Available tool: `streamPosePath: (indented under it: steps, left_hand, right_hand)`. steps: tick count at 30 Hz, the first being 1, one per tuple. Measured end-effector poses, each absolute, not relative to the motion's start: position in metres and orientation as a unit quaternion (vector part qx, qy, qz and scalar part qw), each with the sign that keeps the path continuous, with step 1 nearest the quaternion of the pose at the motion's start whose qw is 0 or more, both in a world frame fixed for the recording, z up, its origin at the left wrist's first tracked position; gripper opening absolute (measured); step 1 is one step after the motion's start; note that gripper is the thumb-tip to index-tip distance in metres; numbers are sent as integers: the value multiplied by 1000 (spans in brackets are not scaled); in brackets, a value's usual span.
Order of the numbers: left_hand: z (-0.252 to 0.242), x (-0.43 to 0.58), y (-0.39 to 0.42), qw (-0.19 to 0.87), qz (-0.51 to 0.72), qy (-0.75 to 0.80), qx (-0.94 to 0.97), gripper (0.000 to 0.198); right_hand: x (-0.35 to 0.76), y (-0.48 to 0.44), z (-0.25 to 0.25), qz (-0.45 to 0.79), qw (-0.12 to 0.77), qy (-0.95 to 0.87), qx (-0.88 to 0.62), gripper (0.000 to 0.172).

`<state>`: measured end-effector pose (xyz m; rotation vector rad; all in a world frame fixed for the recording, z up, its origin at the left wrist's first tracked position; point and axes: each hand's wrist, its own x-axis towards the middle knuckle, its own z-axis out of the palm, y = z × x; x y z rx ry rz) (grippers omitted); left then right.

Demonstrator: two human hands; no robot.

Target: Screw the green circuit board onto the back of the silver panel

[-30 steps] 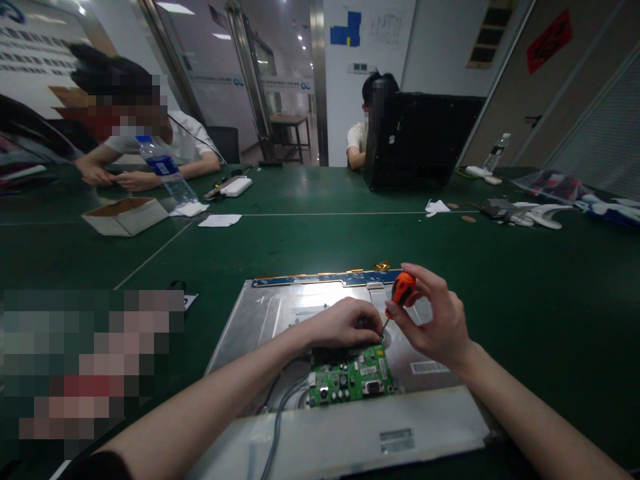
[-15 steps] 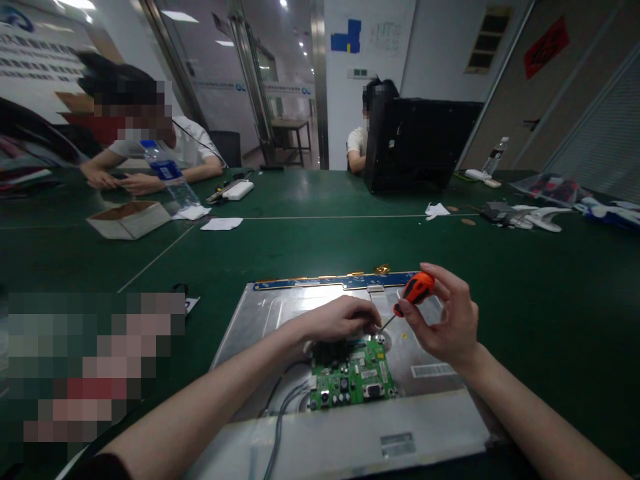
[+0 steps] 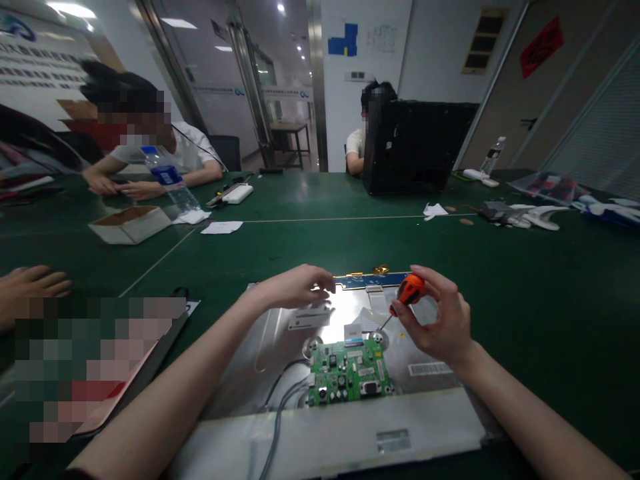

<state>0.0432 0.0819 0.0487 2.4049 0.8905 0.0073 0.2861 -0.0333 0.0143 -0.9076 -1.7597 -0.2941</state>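
Observation:
An orange-and-black screwdriver (image 3: 412, 289) is pinched in my right hand (image 3: 443, 313), its thin shaft slanting down to the top right corner of a green circuit board (image 3: 347, 373). The board lies on the metal back of a display panel (image 3: 440, 407). My left hand (image 3: 297, 287) hovers over the panel's upper left part, fingers loosely bent and apart, with nothing visible in them. Below it is a white label (image 3: 309, 318). A flat ribbon cable (image 3: 353, 333) meets the board's top edge, and grey cables (image 3: 283, 413) run from its left side. A blue circuit strip (image 3: 373, 281) lines the panel's far edge.
At the left edge another person's hand (image 3: 35, 293) rests near a dark-edged flat item. Across the green table (image 3: 310, 247) are an open box (image 3: 131, 225), a water bottle (image 3: 173, 177), a black monitor (image 3: 420, 147), gloves (image 3: 537, 217) and paper scraps. Two people sit opposite.
My left hand has lifted off the board's top edge and moved up and left, uncovering the ribbon cable. My right hand keeps the screwdriver at the same corner. Another person's hand has appeared at left.

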Motion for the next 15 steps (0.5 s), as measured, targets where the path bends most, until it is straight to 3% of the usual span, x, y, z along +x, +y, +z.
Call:
streamPosePath:
  steps: [4,15]
  left_hand:
    - [55,31,86,238,-64,375,894,9]
    - [36,57,74,206,-67,354,910,11]
  right_hand:
    - [286,-33,16,-133,533,-741,-386,59]
    - [286,-33,14,-135,531,-741,-389,55]
